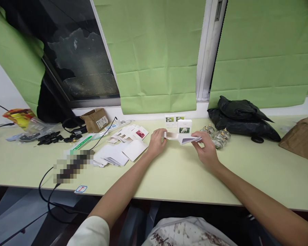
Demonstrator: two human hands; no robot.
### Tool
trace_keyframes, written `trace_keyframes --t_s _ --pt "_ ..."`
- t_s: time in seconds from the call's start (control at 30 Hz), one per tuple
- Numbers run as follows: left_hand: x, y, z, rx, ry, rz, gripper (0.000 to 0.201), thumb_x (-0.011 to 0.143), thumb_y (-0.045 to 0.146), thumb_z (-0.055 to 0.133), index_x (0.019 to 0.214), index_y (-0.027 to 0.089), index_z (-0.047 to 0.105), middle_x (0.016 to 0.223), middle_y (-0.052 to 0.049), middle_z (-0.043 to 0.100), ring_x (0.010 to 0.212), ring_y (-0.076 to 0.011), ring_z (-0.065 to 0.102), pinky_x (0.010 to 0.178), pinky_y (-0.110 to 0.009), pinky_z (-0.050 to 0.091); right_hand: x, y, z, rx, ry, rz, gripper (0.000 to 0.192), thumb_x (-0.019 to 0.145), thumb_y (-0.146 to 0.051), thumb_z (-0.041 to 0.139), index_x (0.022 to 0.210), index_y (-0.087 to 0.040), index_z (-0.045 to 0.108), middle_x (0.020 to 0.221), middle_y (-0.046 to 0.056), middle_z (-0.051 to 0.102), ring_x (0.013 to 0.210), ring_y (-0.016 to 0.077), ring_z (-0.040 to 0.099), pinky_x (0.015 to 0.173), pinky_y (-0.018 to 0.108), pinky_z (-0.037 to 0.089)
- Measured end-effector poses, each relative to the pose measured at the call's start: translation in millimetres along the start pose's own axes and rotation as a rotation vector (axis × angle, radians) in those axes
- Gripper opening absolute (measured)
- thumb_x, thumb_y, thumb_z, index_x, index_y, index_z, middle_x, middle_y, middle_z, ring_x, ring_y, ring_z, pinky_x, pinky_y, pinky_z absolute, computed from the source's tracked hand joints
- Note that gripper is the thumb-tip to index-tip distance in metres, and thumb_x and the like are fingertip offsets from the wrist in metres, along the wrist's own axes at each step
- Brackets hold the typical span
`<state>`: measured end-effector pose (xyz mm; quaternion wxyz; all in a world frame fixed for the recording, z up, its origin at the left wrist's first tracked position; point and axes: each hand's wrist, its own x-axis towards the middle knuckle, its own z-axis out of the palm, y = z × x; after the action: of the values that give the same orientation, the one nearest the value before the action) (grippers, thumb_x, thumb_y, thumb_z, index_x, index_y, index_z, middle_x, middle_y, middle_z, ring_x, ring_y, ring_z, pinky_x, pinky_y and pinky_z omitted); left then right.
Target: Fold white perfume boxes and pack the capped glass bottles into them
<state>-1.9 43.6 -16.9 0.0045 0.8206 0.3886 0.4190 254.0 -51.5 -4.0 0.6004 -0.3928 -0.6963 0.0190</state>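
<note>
Nearest the camera, two bare forearms ran out over the pale green surface [174,177] and met at one thing: an unfolded white carton blank [182,138], held just above the surface in front of the standing flower-print box [184,126]. That box is the landmark here.

The left hand [156,142] sat to the left of the box, fingers curled over the blank's left end flap, thumb underneath, a closed pinch on the card. The right hand [207,150] sat to the right of the box and a little nearer the person, fingertips pressed on the blank's right edge, also pinching it. So the blank lay between the two grips, its long axis running left to right, parallel to the surface's near edge, with neither hand clearly nearer to its middle. Whether the card touched the surface could not be told.

Left of the box, well apart, lay a loose spread of flat white blanks [120,152], and further left a black cable [48,191] trailing off the edge.

Just right of the box, behind the right hand, stood a cluster of small glass jars [219,136]. Beyond those lay a black bag [242,118]. Directly behind the box, against the wall, stood two more small printed boxes [174,120].
</note>
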Motion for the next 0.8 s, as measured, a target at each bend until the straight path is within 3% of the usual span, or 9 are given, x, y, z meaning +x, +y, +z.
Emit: trace_keyframes --t_s 0.27,0.53,0.8 --pt "-1.3 12.9 -6.5 -0.021 -0.036 0.112 0.051 0.087 0.005 0.056 0.133 0.027 0.056 0.134 -0.008 0.065 0.132 -0.0289 0.052 0.114 -0.049 0.044 -1.4 -5.3 -1.2 0.012 0.039 -0.106 0.017 0.102 -0.030 0.060 0.119 -0.031 0.065 0.118 0.011 0.070 0.117 0.0318 0.065 0.099 0.055 0.054" --pt "-4.2 23.9 -8.2 -0.100 -0.062 0.137 0.052 0.089 0.007 0.059 0.137 0.028 0.055 0.135 -0.008 0.064 0.132 -0.0286 0.054 0.112 -0.050 0.047 -3.4 -4.3 3.1 0.060 -0.048 -0.103 0.019 0.103 -0.029 0.060 0.120 -0.032 0.065 0.119 0.009 0.070 0.114 0.0303 0.067 0.094 0.050 0.056" --pt "-7.8 28.6 -11.7 -0.152 -0.107 0.161 0.048 0.093 0.010 0.061 0.137 0.029 0.057 0.137 -0.008 0.064 0.133 -0.0268 0.055 0.114 -0.048 0.047 -3.5 -4.2 3.3 0.048 -0.085 -0.093 0.018 0.103 -0.031 0.059 0.120 -0.031 0.064 0.119 0.010 0.071 0.115 0.0307 0.068 0.101 0.054 0.054"
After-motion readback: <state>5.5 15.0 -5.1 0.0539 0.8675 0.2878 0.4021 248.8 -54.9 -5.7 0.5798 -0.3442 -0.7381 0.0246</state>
